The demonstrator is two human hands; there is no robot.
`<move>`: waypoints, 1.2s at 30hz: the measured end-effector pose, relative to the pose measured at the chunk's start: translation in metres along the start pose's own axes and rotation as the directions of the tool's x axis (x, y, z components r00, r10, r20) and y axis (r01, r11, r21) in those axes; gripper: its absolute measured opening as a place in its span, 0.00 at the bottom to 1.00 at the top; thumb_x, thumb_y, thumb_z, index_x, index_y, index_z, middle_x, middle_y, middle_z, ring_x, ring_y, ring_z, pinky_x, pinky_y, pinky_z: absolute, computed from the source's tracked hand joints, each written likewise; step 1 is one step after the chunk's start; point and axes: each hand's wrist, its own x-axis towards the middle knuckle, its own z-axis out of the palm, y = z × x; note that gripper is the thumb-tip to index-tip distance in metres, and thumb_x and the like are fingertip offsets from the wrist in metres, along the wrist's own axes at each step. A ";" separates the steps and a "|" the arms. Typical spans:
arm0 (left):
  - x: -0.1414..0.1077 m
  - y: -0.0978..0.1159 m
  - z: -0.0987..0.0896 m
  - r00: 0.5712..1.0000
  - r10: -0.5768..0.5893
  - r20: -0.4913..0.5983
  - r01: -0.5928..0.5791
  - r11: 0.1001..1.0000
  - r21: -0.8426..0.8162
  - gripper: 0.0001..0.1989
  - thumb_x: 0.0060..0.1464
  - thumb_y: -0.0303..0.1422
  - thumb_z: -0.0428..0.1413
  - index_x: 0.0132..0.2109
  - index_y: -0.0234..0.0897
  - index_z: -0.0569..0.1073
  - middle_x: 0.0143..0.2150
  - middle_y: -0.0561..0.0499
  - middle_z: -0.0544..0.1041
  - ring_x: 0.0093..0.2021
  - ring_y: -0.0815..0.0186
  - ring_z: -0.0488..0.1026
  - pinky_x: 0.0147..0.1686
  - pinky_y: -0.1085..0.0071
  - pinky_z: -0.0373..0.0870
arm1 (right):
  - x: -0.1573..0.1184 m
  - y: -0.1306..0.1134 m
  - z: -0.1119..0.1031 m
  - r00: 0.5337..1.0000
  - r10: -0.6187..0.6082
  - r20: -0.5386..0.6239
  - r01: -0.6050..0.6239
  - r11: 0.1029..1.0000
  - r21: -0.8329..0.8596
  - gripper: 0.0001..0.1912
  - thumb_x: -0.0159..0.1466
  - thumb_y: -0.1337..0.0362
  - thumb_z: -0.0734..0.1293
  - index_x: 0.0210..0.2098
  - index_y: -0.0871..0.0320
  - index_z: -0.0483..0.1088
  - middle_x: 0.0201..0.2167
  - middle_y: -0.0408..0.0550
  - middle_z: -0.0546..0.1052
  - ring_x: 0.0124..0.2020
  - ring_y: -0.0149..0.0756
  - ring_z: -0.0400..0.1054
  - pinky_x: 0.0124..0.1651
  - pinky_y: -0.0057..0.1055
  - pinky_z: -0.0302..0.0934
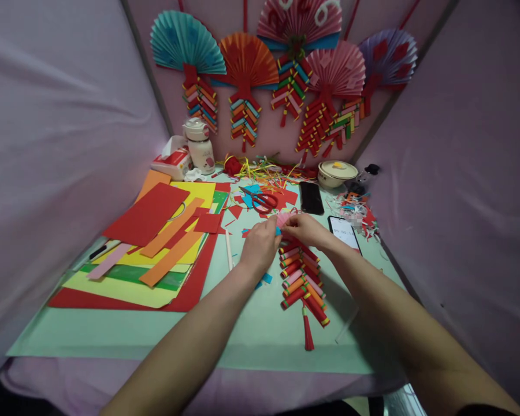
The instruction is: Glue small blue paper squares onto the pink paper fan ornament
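Observation:
My left hand [260,245] is closed on the left edge of a small pink pleated paper [282,219], with a bit of blue paper by its fingertips. From the other side, my right hand [308,230] pinches the same pink paper, and its fingers partly cover it. Just below both hands, a paper firecracker string [301,276] of red, pink and orange rolls lies on the table, ending in a red tassel [307,335]. Its top is hidden by my hands. Red-handled scissors [262,201] rest on paper scraps beyond my left hand.
Coloured paper sheets [145,216] are stacked at left. Behind stand a white bottle [200,147], a tissue box [173,163] and a lidded bowl [335,173]. Two phones, one dark [311,198] and one lit [345,234], lie at right. Finished paper fans [247,60] hang on the back wall.

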 end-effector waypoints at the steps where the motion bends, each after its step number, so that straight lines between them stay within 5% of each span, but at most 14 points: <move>1: 0.000 -0.001 0.001 1.000 0.001 -0.001 -0.001 1.000 0.000 0.23 0.57 0.30 0.56 0.59 0.34 0.64 0.49 0.40 0.77 0.50 0.54 0.74 0.50 0.62 0.68 | 0.001 0.001 0.001 1.000 -0.013 0.010 0.012 1.000 0.022 0.14 0.59 0.58 0.62 0.22 0.60 0.68 0.19 0.40 0.66 0.24 0.28 0.57 0.27 0.27 0.48; 13: 0.002 -0.007 0.000 0.999 -0.032 -0.020 0.033 0.999 0.004 0.24 0.57 0.33 0.57 0.60 0.34 0.64 0.47 0.41 0.77 0.48 0.55 0.73 0.48 0.61 0.67 | 0.011 0.001 0.001 1.000 0.016 -0.010 -0.015 0.996 0.083 0.11 0.57 0.60 0.59 0.22 0.59 0.64 0.18 0.39 0.60 0.23 0.28 0.52 0.26 0.28 0.46; 18: 0.003 -0.019 0.000 0.999 -0.039 0.024 0.036 0.994 0.100 0.11 0.59 0.27 0.51 0.45 0.33 0.75 0.44 0.40 0.76 0.48 0.54 0.69 0.50 0.59 0.66 | 0.021 0.007 0.000 0.996 0.087 -0.025 -0.087 0.996 -0.005 0.11 0.57 0.60 0.60 0.21 0.59 0.63 0.17 0.38 0.58 0.22 0.27 0.50 0.26 0.29 0.43; 21: 0.003 -0.024 0.003 0.998 -0.030 0.056 0.024 0.993 0.114 0.14 0.58 0.23 0.47 0.40 0.33 0.77 0.42 0.40 0.76 0.46 0.55 0.68 0.48 0.61 0.67 | 0.025 0.006 0.007 0.994 0.108 -0.017 -0.109 0.992 -0.065 0.12 0.57 0.61 0.61 0.19 0.58 0.61 0.17 0.38 0.57 0.22 0.27 0.51 0.26 0.29 0.42; 36: 0.004 -0.024 0.005 0.990 -0.027 0.139 0.003 0.985 0.171 0.14 0.58 0.22 0.47 0.38 0.33 0.78 0.39 0.41 0.76 0.42 0.56 0.68 0.46 0.62 0.66 | 0.026 -0.008 0.022 0.974 0.205 -0.095 -0.224 0.920 -0.321 0.11 0.58 0.61 0.62 0.23 0.59 0.70 0.26 0.48 0.74 0.32 0.37 0.65 0.37 0.33 0.49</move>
